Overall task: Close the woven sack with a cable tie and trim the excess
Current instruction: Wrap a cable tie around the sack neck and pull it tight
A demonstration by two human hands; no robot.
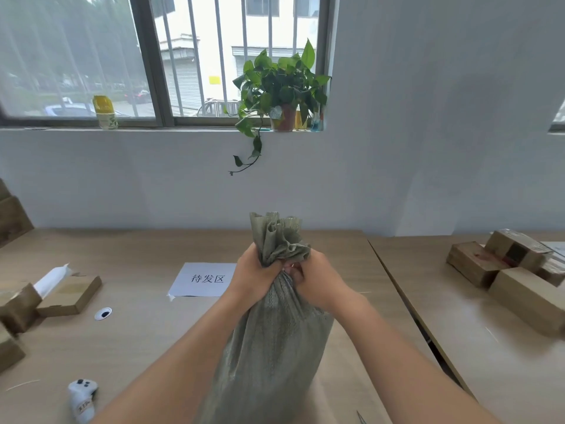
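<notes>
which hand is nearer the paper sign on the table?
Left. The left hand grips the sack neck just right of the paper sign; the right hand is beyond the neck, farther away.

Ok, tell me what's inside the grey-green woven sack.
Its contents are hidden: the grey-green woven sack looks bulging, but the left hand and right hand bunch its neck shut. Only ruffled fabric shows above them.

Printed in black on a white paper sheet [204,280] lying on the surface [146,335]: "待发区"; other labels too blurred.
</notes>
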